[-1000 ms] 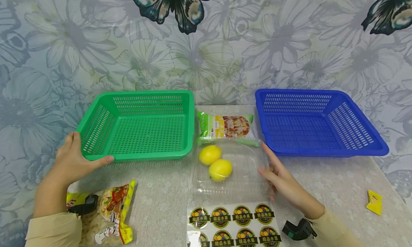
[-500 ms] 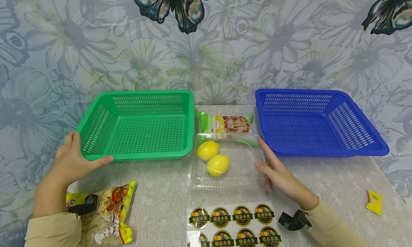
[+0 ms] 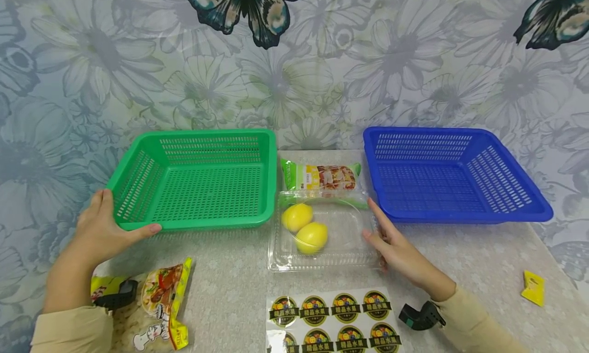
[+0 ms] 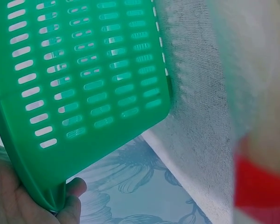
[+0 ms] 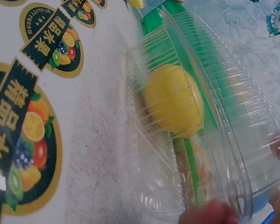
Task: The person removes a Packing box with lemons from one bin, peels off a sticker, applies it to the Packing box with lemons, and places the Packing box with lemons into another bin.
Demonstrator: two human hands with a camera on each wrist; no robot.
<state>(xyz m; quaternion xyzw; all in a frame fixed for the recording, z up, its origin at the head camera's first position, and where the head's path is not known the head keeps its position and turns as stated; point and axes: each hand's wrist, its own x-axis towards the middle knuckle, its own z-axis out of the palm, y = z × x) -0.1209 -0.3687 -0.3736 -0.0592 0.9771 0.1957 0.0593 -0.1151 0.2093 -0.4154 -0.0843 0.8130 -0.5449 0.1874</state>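
Note:
My left hand grips the near left corner of a green plastic basket, thumb along the front rim. In the left wrist view, its fingertips curl round the corner of the basket's rim. Between the two baskets is a clear plastic clamshell box, its lid down. Two lemons lie in its left half. My right hand holds the box by its right side. The right wrist view shows one lemon through the ribbed wall, with fingertips at the box's edge.
A blue basket stands right of the box, a green-ended food packet just behind it. A sticker sheet lies in front. A yellow food bag is under my left forearm; a small yellow packet sits far right.
My right hand has shifted the box slightly away from me and to the left, the lemons with it. In the last half second it barely moves. My left hand stays on the green basket.

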